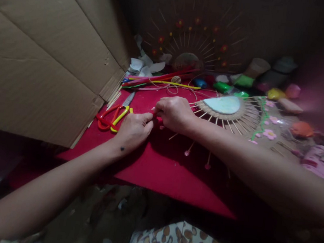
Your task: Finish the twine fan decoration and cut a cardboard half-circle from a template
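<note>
My left hand (136,131) and my right hand (174,113) meet over the red cloth (156,175), fingertips pinched together. What lies between the fingers is too small and blurred to make out. Beside my left hand are scissors (114,117) with red and yellow handles, blades pointing away. Under and behind my right forearm lies a fan-shaped craft of sticks (239,121) with a pale blue half disc (224,104) at its middle. Pink flowers (269,134) and a green wavy strip run along its right part, and small pink pieces (187,153) tip some sticks.
A large cardboard sheet (49,54) stands at the left. Behind my hands lie coloured strips (167,77), twine and white scraps (146,66). Packets of coloured clay (244,81) sit at the back right. A stick-and-flower piece (195,35) stands at the back.
</note>
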A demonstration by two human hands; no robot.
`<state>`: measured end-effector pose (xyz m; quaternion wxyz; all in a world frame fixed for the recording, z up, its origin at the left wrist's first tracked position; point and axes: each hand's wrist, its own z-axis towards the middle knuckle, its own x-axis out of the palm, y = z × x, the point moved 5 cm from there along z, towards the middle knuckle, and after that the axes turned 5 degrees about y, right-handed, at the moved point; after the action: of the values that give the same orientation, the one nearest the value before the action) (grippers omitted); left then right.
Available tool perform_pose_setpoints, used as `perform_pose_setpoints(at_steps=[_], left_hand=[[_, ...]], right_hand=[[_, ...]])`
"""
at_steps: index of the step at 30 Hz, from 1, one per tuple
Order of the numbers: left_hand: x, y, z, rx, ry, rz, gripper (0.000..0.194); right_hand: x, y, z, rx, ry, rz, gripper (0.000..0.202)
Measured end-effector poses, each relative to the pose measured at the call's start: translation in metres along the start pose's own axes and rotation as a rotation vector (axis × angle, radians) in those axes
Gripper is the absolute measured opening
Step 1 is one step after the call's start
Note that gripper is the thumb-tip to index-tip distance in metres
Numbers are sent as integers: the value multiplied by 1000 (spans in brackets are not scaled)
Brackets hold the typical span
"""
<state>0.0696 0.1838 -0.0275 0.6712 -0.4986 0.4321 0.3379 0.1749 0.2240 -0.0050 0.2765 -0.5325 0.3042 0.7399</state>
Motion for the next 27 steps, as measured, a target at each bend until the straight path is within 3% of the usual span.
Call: perform_pose_setpoints(at_steps=[5,9,13,21,24,27], left_hand=[[-1,-10,-6,82,-12,369,24],[-17,-8,0,142,-94,367,29],[-26,2,9,76,-132,98,27],[-5,11,5,-194,124,-626,19],[0,8,2,-187,136,-678,17],[1,6,2,-107,52,-630,20]], right_hand=[[1,-3,3,-7,-2,62,16],[3,-4,3,-23,20,126,17],[2,-3,1,-21,30,159,16],[-4,1,-2,-26,5,138,17],[-6,3,-2,-18,-22,113,17],[-7,4,-1,10,-43,71,17]])
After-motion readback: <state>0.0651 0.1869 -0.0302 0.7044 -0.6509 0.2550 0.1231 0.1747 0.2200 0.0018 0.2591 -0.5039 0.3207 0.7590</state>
